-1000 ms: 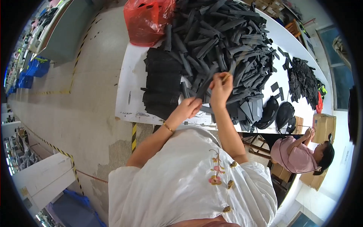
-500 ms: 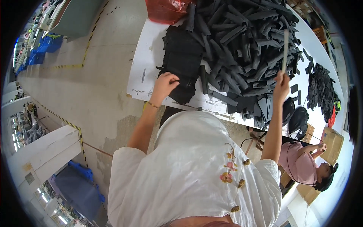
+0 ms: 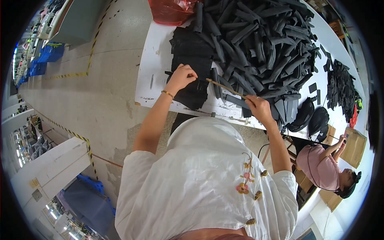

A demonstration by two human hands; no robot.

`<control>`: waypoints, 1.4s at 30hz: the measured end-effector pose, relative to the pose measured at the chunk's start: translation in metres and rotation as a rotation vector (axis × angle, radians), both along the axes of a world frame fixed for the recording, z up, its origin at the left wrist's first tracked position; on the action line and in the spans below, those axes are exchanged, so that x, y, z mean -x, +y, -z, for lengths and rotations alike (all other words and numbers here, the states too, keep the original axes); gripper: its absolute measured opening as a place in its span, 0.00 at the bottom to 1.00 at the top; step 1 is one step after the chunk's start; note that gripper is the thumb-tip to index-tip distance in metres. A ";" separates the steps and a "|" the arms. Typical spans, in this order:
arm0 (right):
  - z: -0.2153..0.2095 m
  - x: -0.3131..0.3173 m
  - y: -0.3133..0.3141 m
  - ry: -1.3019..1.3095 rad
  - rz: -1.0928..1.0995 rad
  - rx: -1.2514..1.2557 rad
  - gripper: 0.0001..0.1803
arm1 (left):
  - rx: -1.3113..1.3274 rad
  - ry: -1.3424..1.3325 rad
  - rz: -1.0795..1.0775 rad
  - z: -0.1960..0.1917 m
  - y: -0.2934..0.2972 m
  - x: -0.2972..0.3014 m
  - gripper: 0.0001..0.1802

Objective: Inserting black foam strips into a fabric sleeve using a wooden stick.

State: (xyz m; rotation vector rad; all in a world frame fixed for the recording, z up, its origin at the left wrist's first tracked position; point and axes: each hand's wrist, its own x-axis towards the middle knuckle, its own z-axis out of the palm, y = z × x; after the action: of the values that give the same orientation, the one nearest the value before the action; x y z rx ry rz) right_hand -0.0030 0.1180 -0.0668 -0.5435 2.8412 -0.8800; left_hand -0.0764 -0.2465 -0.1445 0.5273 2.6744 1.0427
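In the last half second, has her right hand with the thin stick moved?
Yes. The right hand came down off the black pile to the white table's near edge, stick lowered.

— What does the room look like?
— A workshop with a bare grey concrete floor (image 3: 100,92), stained in places and marked with yellow-and-black striped tape (image 3: 70,75).
— Furniture?
— A long white tabletop (image 3: 154,68) runs across the upper middle. Blue crates (image 3: 44,60) sit far off at the upper left beside a grey-green cabinet (image 3: 76,24). A white bench (image 3: 48,168) stands at the lower left.
— Anyone else?
— A person in a pink top (image 3: 322,170) sits at the lower right, near cardboard boxes (image 3: 354,146).
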 end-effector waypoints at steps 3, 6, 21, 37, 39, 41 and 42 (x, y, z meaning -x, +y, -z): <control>0.005 -0.001 -0.006 0.017 -0.043 0.018 0.08 | -0.098 0.058 -0.061 -0.006 -0.001 -0.002 0.04; 0.004 0.001 -0.013 0.023 -0.059 0.021 0.09 | -0.119 0.090 -0.070 -0.013 0.001 -0.004 0.04; 0.043 0.016 -0.077 -0.068 0.043 0.227 0.13 | -0.119 0.498 0.014 -0.066 0.072 -0.037 0.06; 0.034 -0.022 -0.146 -0.057 0.084 0.236 0.07 | -1.829 -0.374 -1.182 -0.073 0.062 -0.025 0.10; 0.025 -0.034 -0.134 -0.072 0.045 0.207 0.07 | -1.749 -0.357 -1.259 -0.061 0.060 -0.020 0.12; 0.018 -0.042 -0.121 -0.092 -0.015 0.218 0.07 | -1.722 -0.348 -1.309 -0.046 0.059 -0.019 0.13; 0.015 -0.045 -0.114 -0.092 -0.032 0.182 0.08 | -1.688 -0.337 -1.349 -0.041 0.057 -0.014 0.14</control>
State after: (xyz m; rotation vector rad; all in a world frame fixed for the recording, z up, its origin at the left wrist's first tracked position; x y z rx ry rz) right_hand 0.0424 0.0043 -0.0816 -0.5511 2.6792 -1.1344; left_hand -0.0625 -0.1894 -0.1031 -1.3452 0.8934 3.0216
